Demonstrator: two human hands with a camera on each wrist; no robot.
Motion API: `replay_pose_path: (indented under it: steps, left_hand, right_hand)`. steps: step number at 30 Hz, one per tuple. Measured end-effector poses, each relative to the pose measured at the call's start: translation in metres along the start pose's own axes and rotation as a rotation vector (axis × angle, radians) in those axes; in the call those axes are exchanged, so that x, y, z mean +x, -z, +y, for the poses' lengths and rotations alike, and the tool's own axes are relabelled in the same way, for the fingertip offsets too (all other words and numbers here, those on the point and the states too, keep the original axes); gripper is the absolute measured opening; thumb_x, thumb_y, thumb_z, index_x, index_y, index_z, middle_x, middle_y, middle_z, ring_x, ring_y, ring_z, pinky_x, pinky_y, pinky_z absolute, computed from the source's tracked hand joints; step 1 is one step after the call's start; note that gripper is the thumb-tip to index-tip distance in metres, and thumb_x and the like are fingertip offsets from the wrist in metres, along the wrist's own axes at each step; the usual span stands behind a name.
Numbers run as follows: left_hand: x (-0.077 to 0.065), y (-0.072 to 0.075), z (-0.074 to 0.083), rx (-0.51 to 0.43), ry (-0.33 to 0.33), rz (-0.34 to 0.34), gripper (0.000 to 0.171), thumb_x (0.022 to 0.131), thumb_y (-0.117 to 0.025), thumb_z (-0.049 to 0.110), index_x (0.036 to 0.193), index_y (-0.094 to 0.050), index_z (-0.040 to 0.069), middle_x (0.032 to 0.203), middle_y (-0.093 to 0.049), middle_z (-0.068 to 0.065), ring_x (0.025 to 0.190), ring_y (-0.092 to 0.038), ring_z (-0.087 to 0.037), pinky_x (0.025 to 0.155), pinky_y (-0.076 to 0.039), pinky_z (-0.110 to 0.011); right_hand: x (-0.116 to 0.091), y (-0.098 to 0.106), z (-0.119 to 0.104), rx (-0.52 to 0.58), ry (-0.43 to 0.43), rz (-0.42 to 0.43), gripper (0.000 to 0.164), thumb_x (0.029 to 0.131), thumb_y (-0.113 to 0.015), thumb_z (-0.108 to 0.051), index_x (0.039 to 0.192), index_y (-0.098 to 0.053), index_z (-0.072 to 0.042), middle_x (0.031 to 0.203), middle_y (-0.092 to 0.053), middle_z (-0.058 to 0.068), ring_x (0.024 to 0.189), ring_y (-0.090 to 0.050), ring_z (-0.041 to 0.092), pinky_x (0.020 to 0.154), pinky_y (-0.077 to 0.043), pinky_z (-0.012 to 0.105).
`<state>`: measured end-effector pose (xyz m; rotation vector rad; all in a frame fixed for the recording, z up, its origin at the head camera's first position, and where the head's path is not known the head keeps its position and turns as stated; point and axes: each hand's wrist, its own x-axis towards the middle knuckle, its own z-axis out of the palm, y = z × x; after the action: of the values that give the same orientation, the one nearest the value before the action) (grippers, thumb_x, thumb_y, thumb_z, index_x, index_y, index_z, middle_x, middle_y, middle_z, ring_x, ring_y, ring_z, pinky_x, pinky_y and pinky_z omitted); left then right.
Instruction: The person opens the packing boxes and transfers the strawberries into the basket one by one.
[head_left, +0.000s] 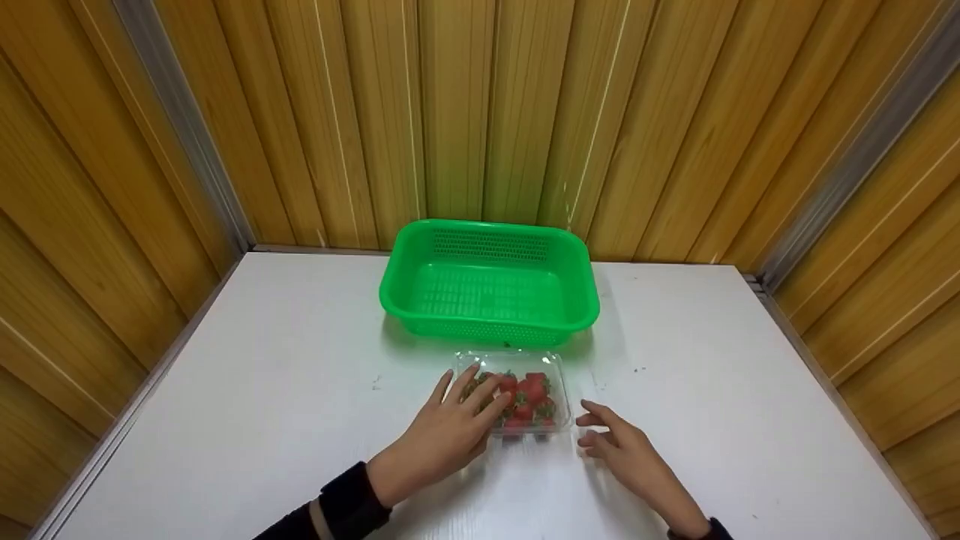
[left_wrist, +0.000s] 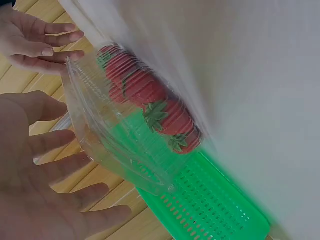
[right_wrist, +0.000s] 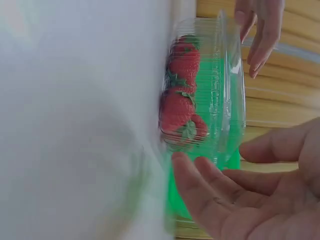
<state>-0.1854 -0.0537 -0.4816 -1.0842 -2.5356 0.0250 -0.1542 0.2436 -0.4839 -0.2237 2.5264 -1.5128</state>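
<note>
A clear plastic clamshell box with several red strawberries in it sits on the white table. Over its left part hovers my left hand, its fingers spread and fairly straight. In the left wrist view that hand is beside the box's upper edge, gripping nothing; whether a fingertip touches cannot be told. To the right of the box is my right hand, fingers loosely bent and holding nothing. The right wrist view shows its fingers close to the box's side. Green leaves show on the strawberries.
Behind the box stands a green plastic basket with perforated walls, near the back wall. Wood-patterned panels enclose the white table at the back and both sides.
</note>
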Motion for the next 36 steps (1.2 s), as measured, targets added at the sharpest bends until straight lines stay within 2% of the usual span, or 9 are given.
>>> replay_pose_path:
  steps: [3,5,10,14,19,24,28,33,36]
  left_hand:
    - [0.009,-0.003,-0.001,0.007,-0.008,0.002,0.054,0.093,-0.072,0.033,0.143,-0.052,0.023,0.146,-0.051,-0.004,0.138,-0.045,-0.039,0.103,-0.046,-0.059]
    - [0.013,-0.004,-0.001,0.003,-0.013,-0.02,0.055,0.094,-0.071,0.035,0.144,-0.052,0.023,0.146,-0.052,-0.003,0.136,-0.047,-0.04,0.1,-0.048,-0.059]
    - [0.017,-0.003,-0.002,-0.003,-0.034,-0.082,0.057,0.095,-0.069,0.043,0.145,-0.052,0.021,0.144,-0.053,-0.004,0.132,-0.05,-0.041,0.095,-0.052,-0.057]
    - [0.019,-0.001,-0.002,0.013,-0.057,-0.088,0.061,0.093,-0.071,0.048,0.144,-0.053,0.02,0.145,-0.054,-0.005,0.131,-0.052,-0.042,0.094,-0.054,-0.055]
    - [0.018,0.001,-0.002,0.016,-0.086,-0.088,0.061,0.092,-0.072,0.045,0.143,-0.055,0.017,0.144,-0.055,-0.006,0.129,-0.054,-0.043,0.09,-0.055,-0.055]
    - [0.017,0.001,-0.001,0.065,-0.142,-0.077,0.057,0.091,-0.072,0.04,0.14,-0.058,0.014,0.139,-0.059,-0.008,0.124,-0.058,-0.043,0.084,-0.058,-0.054]
    - [0.017,0.001,-0.006,0.082,-0.206,-0.036,0.056,0.088,-0.074,0.036,0.137,-0.059,0.014,0.139,-0.058,-0.006,0.123,-0.059,-0.039,0.082,-0.059,-0.051]
    - [0.013,0.002,-0.019,0.104,-0.323,-0.002,0.057,0.089,-0.074,0.038,0.14,-0.057,0.018,0.141,-0.058,-0.001,0.127,-0.056,-0.03,0.083,-0.059,-0.047]
    - [0.012,0.004,-0.026,0.118,-0.392,-0.01,0.058,0.092,-0.071,0.039,0.144,-0.054,0.02,0.142,-0.057,0.0,0.128,-0.054,-0.026,0.087,-0.058,-0.046]
  right_hand:
    - [0.011,0.002,0.005,0.21,-0.063,-0.028,0.053,0.104,-0.051,-0.006,0.151,-0.032,0.011,0.131,-0.054,0.028,0.108,-0.065,0.031,0.09,-0.056,0.036]
    - [0.017,0.002,0.007,0.297,-0.102,-0.04,0.055,0.104,-0.052,-0.009,0.151,-0.032,0.01,0.131,-0.052,0.027,0.106,-0.065,0.028,0.09,-0.056,0.037]
    - [0.023,0.001,0.012,0.453,-0.132,-0.077,0.056,0.103,-0.054,-0.009,0.151,-0.031,0.01,0.128,-0.05,0.022,0.105,-0.064,0.022,0.092,-0.055,0.035]
    - [0.023,0.003,0.015,0.566,-0.134,-0.103,0.06,0.103,-0.057,-0.009,0.152,-0.028,0.01,0.125,-0.053,0.018,0.104,-0.063,0.02,0.093,-0.055,0.034]
    - [0.021,0.002,0.018,0.678,-0.153,-0.139,0.061,0.102,-0.058,-0.007,0.152,-0.027,0.009,0.12,-0.057,0.013,0.104,-0.065,0.02,0.095,-0.054,0.035]
    - [0.017,-0.002,0.02,0.741,-0.172,-0.155,0.061,0.101,-0.059,-0.005,0.151,-0.027,0.008,0.114,-0.061,0.011,0.102,-0.066,0.021,0.095,-0.054,0.036]
    - [0.015,-0.004,0.02,0.754,-0.183,-0.177,0.054,0.101,-0.059,-0.006,0.145,-0.031,0.006,0.109,-0.065,0.009,0.1,-0.068,0.02,0.093,-0.055,0.036]
    - [0.013,0.001,0.022,0.698,-0.188,-0.26,0.045,0.104,-0.056,-0.009,0.141,-0.037,0.006,0.107,-0.066,0.01,0.101,-0.069,0.023,0.092,-0.056,0.038]
    - [0.018,0.011,0.024,0.629,-0.174,-0.253,0.047,0.104,-0.054,-0.008,0.143,-0.036,0.009,0.112,-0.063,0.012,0.104,-0.068,0.025,0.094,-0.055,0.039]
